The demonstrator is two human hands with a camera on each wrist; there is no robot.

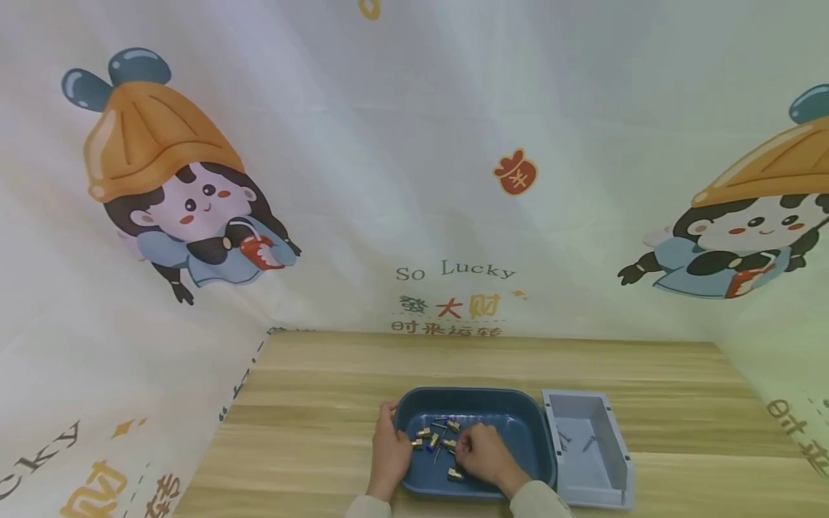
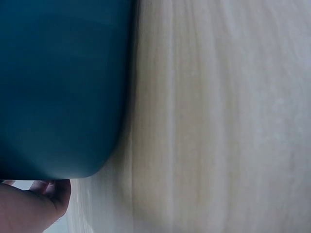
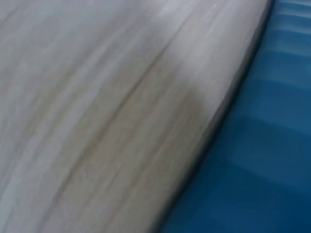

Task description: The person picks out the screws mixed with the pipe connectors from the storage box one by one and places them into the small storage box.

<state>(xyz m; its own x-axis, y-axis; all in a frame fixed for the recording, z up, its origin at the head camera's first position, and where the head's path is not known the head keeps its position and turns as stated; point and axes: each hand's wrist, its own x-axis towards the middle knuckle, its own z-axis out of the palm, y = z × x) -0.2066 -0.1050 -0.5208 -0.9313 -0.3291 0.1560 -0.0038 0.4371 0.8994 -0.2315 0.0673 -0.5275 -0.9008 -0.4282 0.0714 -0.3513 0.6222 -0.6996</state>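
Note:
In the head view, a dark blue plastic tray (image 1: 527, 435) sits on the wooden table. My left hand (image 1: 390, 455) grips its left rim, thumb over the edge and fingers outside; the left wrist view shows that hand (image 2: 34, 206) by a tray corner. Several small brass fittings (image 1: 424, 433) and some thin screws (image 1: 437, 455) lie in the tray's left half. My right hand (image 1: 487, 453) is among them with bent fingers pointing down. Its fingertips are too small and partly hidden to show whether they pinch anything. No hand appears in the right wrist view.
Right of the tray, against its side, stands a grey open bin (image 1: 599, 495) with a few screws (image 1: 589, 444) inside. The wooden table (image 1: 311, 424) reaches back to a printed cloth backdrop (image 1: 388, 180), which also hangs at both sides.

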